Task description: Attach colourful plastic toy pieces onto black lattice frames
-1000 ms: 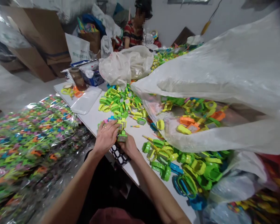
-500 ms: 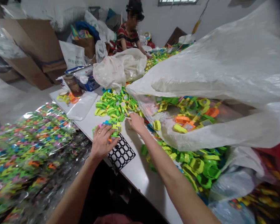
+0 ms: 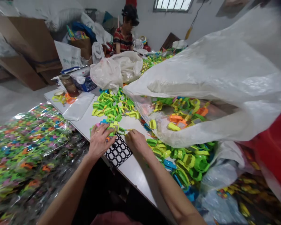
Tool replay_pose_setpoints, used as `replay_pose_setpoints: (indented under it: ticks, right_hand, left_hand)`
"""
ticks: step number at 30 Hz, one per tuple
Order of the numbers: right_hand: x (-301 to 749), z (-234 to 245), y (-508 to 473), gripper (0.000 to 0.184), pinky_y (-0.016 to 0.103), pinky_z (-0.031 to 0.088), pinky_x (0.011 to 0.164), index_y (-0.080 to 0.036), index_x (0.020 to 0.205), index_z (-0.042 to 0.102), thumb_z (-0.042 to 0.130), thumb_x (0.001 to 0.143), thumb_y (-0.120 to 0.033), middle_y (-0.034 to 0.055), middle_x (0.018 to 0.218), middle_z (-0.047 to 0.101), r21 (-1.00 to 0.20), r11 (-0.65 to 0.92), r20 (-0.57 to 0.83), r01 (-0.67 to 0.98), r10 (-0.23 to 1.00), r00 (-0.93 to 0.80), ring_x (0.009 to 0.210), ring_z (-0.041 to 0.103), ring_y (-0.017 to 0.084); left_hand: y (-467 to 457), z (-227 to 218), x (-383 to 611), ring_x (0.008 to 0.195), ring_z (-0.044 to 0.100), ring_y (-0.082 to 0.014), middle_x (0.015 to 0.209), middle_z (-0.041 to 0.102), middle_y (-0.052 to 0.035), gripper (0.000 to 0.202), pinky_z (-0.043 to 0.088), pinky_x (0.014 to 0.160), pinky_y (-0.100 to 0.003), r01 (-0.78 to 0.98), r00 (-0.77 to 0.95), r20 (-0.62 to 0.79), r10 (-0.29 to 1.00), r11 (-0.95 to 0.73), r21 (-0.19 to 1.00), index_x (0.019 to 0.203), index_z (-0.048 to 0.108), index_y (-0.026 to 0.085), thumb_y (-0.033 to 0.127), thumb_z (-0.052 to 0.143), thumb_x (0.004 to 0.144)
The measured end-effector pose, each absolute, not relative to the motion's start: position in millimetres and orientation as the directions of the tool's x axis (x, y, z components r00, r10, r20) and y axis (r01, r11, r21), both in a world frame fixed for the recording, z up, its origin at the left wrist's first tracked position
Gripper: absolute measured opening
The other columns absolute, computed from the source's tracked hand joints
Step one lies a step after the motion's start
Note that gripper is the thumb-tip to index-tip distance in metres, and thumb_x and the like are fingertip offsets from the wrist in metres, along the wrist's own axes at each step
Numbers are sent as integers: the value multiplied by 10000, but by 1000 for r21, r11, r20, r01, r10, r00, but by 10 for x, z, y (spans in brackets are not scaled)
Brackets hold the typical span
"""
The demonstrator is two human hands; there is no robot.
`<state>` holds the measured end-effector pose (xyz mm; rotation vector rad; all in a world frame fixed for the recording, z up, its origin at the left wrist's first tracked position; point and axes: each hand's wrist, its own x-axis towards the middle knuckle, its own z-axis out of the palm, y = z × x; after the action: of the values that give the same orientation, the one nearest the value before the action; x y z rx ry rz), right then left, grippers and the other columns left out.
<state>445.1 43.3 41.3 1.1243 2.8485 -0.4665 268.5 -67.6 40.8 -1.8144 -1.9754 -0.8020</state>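
Left hand (image 3: 99, 140) grip closed on green toy piece (image 3: 114, 127), near counter (image 3: 87, 120) front edge, just above black grid tray (image 3: 119, 153). Right hand (image 3: 136, 142) close beside, fingertips turned away; pinching or loose, cannot tell. Clear bag (image 3: 201, 81) overhangs counter, blurs orange and yellow parts inside. Loose green pile (image 3: 112, 104) behind hands. Wrapped packs (image 3: 25, 140) at left. Co-worker (image 3: 121, 40) at far end, partly hidden.

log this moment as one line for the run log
left hand: on green plastic pieces | right hand: beside black grid tray, grip unclear | behind: clear bag of coloured pieces
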Motion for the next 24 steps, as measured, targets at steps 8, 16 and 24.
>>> replay_pose_setpoints:
  ticks: [8, 16, 24]
  right_hand:
    - [4275, 355, 504, 150, 271, 443, 691, -133, 899, 653, 562, 868, -248, 96, 845, 681, -564, 301, -113, 769, 894, -433, 769, 618, 192]
    - [4119, -141, 190, 197, 285, 499, 655, -199, 818, 640, 654, 733, -376, -5, 722, 656, -981, 50, -73, 189, 802, -593, 675, 592, 177]
    - [4012, -173, 280, 204, 329, 511, 826, -174, 975, 673, 576, 796, -186, 78, 967, 725, -822, 430, 25, 373, 682, -731, 880, 647, 229]
  left_hand:
    - [-693, 436, 2731, 1162, 593, -284, 1177, 672, -115, 207, 321, 1101, -498, 983, -134, 614, 778, 23, 185, 1004, 682, 179, 326, 569, 913]
    - [-700, 426, 2710, 1155, 583, -289, 1221, 634, -114, 223, 323, 1087, -532, 991, -92, 599, 795, 12, 137, 1058, 708, 229, 315, 548, 926]
    - [-713, 417, 2686, 1155, 579, -280, 1208, 629, -115, 237, 333, 1087, -526, 994, -60, 570, 820, -1, 107, 1058, 701, 230, 388, 585, 925]
